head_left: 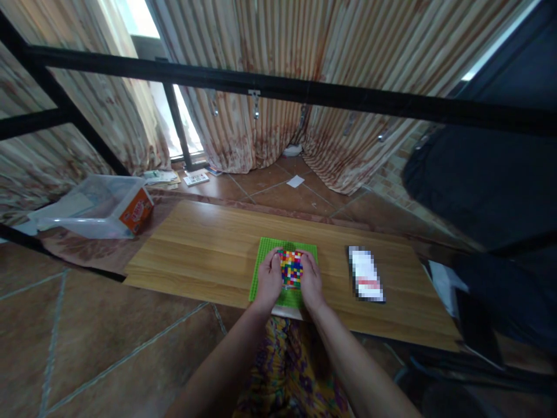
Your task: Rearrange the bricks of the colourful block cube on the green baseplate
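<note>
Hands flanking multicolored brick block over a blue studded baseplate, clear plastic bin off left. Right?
Not quite: the head view shows the studded baseplate is green, not blue. Left hand and right hand flank the multicolored brick block; clear plastic bin off left.

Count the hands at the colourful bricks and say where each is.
2: the left hand is at the left edge of the bricks, the right hand at their right edge.

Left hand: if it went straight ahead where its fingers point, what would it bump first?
Probably the far part of the green board, then the table beyond. The left hand seems to touch the blocks beside it. Its height above the board is hard to tell.
</note>
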A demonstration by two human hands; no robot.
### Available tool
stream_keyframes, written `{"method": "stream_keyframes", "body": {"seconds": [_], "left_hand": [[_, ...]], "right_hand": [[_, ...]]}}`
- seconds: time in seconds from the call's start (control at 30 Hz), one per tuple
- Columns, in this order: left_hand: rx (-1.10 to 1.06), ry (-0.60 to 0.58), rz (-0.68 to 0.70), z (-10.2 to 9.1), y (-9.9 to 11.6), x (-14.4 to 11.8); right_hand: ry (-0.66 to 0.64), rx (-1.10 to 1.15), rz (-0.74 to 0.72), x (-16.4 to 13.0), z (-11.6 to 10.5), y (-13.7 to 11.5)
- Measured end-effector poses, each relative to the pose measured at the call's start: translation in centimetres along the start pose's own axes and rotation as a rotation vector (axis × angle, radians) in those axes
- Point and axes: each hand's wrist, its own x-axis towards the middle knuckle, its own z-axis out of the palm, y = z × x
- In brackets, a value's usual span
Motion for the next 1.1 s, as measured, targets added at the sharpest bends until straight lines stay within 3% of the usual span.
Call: {"method": "stream_keyframes", "body": {"seconds": [0.3,0.43,0.67,0.93,1.1], "left_hand": [[-0.092,-0.054,-0.099,-0.7,1.4,1.9],[-0.083,-0.104,-0.114,-0.1,1.6,2.3],[0.028,-0.031,-0.042,0.6,1.3,2.2],[0.022,-0.054,-0.026,0.4,0.9,2.5],[0.058,-0.055,0.000,0.3,1.1,2.5]], "right_hand": [[-0.026,0.152,0.196,2.4,-0.2,-0.5],[-0.043,0.097,0.124,2.8,0.0,0.2],[-0.036,-0.032,0.050,2.7,0.4,1.1],[0.049,-0.268,-0.164,2.6,0.8,0.2],[0.031,-0.307,-0.199,2.3,0.7,-0.2]]}}
